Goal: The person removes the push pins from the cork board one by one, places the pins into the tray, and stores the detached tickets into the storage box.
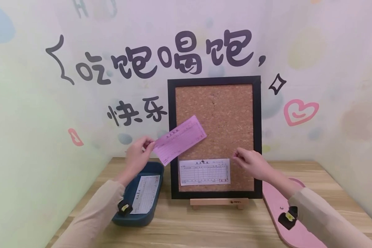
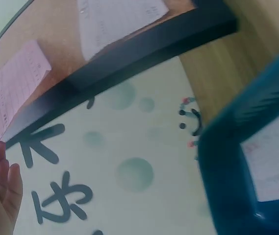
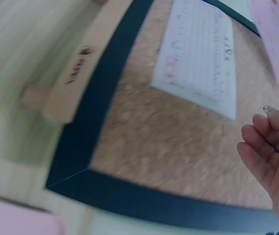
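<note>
My left hand [image 1: 138, 155] pinches the lower left corner of a pink receipt slip [image 1: 181, 140], which slants across the left side of a framed cork board [image 1: 217, 113]. Between the thumb and fingertips of my right hand [image 1: 253, 164] is a small shiny thumbtack [image 3: 266, 108], in front of the board's lower right part. A white receipt form [image 1: 204, 173] hangs low on the cork, with a small dark pin [image 1: 203, 161] at its top edge. The pink slip overlaps the frame's left side in the head view.
A blue tray [image 1: 157, 203] with a white slip [image 1: 146, 194] in it stands left of the board. The board rests on a small wooden stand [image 1: 217, 202]. To the right, partly under my forearm, lies a pink board [image 1: 297, 230] with a tiny metallic piece [image 1: 281, 208] on it.
</note>
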### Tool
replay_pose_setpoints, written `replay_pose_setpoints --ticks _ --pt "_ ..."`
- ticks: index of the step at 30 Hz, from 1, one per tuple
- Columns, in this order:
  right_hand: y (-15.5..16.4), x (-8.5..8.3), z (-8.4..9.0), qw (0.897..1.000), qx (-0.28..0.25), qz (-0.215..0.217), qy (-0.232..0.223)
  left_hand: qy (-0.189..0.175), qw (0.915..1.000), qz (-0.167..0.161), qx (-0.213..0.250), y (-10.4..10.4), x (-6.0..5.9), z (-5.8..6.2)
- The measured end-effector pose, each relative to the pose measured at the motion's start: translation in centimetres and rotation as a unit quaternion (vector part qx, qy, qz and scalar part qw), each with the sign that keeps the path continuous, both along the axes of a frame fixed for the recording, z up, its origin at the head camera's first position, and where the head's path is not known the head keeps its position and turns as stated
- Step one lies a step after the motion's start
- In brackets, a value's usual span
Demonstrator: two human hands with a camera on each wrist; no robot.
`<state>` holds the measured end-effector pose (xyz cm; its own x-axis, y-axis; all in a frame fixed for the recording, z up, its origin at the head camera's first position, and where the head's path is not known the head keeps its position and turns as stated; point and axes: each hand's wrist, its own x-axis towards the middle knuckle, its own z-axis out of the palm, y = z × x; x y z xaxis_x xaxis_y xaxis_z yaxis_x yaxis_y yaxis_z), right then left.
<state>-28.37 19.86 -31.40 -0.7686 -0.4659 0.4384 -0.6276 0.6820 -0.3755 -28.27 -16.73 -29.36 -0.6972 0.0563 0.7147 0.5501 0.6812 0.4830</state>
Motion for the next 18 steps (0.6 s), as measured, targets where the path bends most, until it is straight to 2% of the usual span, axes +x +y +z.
replay_pose_setpoints --ticks 6,8,12,15,18 --pt "2.6 1.1 -2.1 1.0 -0.013 0.0 0.016 0.007 0.998 0.049 0.04 -3.0 1.9 -2.0" --pt "3.6 1.4 -2.9 1.0 -0.018 0.002 0.019 -0.001 0.9959 0.074 0.051 -3.9 2.4 -2.7" --pt "5.7 2.3 -4.4 0.999 -0.033 -0.003 -0.003 -0.044 0.9903 0.109 0.074 -5.6 3.8 -4.0" --pt "7.3 3.0 -5.3 0.998 -0.038 -0.024 -0.033 -0.067 0.9858 0.128 0.086 -6.7 4.7 -5.1" --pt "8.9 3.6 -6.3 0.997 -0.032 -0.06 -0.042 -0.066 0.9832 0.14 0.097 -7.6 5.3 -6.4"
